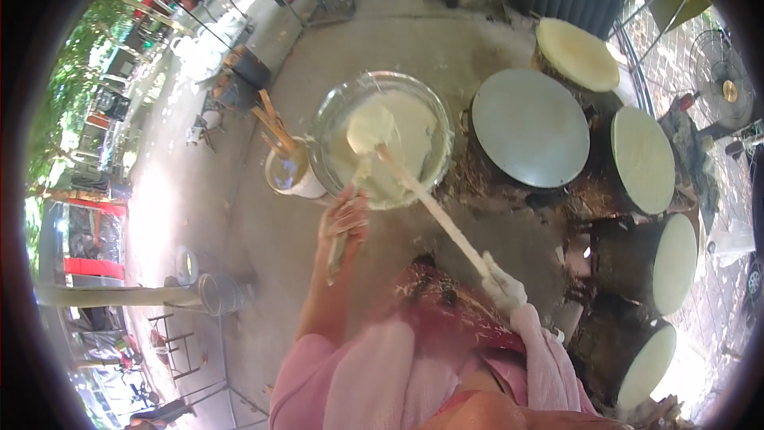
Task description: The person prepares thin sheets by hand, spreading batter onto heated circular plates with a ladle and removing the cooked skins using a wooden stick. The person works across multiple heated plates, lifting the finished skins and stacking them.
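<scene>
My left hand [345, 215] grips a narrow spatula-like tool [337, 257]; its pale, batter-coated end reaches over the near rim of a wide metal basin [441, 176]. Pale, creamy batter [418, 131] lies in the basin. My right hand [504, 286], in a white glove, is closed around the lower end of a long wooden handle [441, 215]. At its far end is a round, batter-coated head [370, 125] above the basin, close to the tip of the spatula-like tool. Whether the two touch cannot be told.
Left of the basin, a white bucket [307, 176] holds liquid and wooden sticks. A large round grey griddle [531, 128] stands to the right. Several round pale-topped cooking stations curve around my right side, one pale round top [644, 161] among them. A standing fan [725, 80] is beyond.
</scene>
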Demonstrator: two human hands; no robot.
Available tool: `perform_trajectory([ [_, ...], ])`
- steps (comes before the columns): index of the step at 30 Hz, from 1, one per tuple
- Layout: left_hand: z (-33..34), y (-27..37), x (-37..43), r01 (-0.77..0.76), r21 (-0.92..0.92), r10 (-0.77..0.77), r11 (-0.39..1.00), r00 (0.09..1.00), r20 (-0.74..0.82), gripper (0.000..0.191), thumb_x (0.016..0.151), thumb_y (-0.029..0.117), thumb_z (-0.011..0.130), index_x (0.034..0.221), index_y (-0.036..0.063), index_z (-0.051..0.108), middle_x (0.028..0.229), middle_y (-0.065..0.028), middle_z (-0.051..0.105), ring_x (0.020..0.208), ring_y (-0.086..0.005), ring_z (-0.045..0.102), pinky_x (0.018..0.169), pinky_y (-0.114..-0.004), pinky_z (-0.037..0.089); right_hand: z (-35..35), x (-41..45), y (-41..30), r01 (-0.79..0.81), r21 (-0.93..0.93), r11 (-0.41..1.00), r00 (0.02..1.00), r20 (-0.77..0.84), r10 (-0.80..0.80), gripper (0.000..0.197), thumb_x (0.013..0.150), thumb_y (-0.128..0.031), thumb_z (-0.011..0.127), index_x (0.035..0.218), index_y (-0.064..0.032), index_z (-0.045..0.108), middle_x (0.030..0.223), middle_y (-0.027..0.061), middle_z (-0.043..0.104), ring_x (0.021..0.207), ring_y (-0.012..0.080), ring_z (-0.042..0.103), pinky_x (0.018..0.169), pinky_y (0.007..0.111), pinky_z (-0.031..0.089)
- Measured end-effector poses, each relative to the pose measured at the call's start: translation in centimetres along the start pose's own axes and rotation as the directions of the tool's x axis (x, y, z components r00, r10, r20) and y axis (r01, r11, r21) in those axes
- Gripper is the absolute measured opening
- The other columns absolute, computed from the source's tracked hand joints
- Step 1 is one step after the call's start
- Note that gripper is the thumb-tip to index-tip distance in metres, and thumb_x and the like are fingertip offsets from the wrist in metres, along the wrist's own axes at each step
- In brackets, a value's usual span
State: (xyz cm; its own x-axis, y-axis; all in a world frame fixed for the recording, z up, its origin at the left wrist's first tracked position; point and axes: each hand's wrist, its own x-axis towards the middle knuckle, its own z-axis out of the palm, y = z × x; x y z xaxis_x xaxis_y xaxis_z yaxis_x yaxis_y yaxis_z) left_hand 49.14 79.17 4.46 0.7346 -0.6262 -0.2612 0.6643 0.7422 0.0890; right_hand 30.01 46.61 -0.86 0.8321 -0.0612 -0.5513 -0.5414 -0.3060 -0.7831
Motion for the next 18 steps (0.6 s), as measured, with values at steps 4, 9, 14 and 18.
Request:
perform_trajectory([
  [4, 4.7, 5.0, 2.6, -0.14, 0.246, 0.072, 0.959, 0.962, 0.264, 0.036, 0.102, 0.028, 0.038, 0.11, -0.0045, 0.05, 0.057, 0.0038, 0.039, 0.035, -0.0062, 0.035, 0.04, -0.021, 0.032, -0.3, 1.9, 2.3, 0.209, 0.386, 0.898, 0.957, -0.268, -0.108, 0.049, 0.09, -0.008, 0.057, 0.138, -0.0115, 0.047, 0.113, 0.0017, 0.062, 0.088, 0.0111, 0.058, 0.08, 0.024, 0.047],
  [9, 8.5, 9.7, 9.6, -0.147, 0.568, 0.389, 0.81, 0.859, -0.332, 0.033, 0.1, 0.035, 0.045, 0.101, 0.0036, 0.052, 0.056, 0.0059, 0.037, 0.038, -0.0083, 0.035, 0.043, -0.021, 0.035, -0.3, 4.7, -1.1, 0.33, 0.71, 0.622, 0.883, -0.466, 0.064, 0.052, 0.092, -0.005, 0.055, 0.142, -0.0077, 0.04, 0.097, 0.0004, 0.057, 0.066, 0.0053, 0.049, 0.06, 0.021, 0.044],
  [14, 8.3, 6.2, 13.6, -0.026, 0.954, 0.468, 0.297, 0.875, -0.122, 0.031, 0.098, 0.036, 0.048, 0.095, 0.0046, 0.051, 0.058, 0.0046, 0.039, 0.039, -0.0097, 0.036, 0.037, -0.025, 0.029, -1.4, 5.9, 3.4, 0.362, 0.745, 0.561, 0.84, -0.521, 0.15, 0.051, 0.094, -0.008, 0.055, 0.142, -0.0057, 0.039, 0.093, -0.0029, 0.054, 0.065, 0.0033, 0.044, 0.059, 0.02, 0.043],
  [18, 9.7, 6.3, 18.8, 0.073, 0.892, -0.006, 0.446, 0.997, -0.079, 0.031, 0.097, 0.035, 0.05, 0.094, 0.004, 0.053, 0.058, 0.0051, 0.039, 0.039, -0.0066, 0.035, 0.038, -0.024, 0.029, -3.4, 5.2, 3.8, 0.357, 0.711, 0.606, 0.815, -0.554, 0.171, 0.05, 0.096, -0.017, 0.054, 0.142, -0.0051, 0.039, 0.083, -0.0048, 0.05, 0.061, 0.0027, 0.042, 0.055, 0.019, 0.04],
])
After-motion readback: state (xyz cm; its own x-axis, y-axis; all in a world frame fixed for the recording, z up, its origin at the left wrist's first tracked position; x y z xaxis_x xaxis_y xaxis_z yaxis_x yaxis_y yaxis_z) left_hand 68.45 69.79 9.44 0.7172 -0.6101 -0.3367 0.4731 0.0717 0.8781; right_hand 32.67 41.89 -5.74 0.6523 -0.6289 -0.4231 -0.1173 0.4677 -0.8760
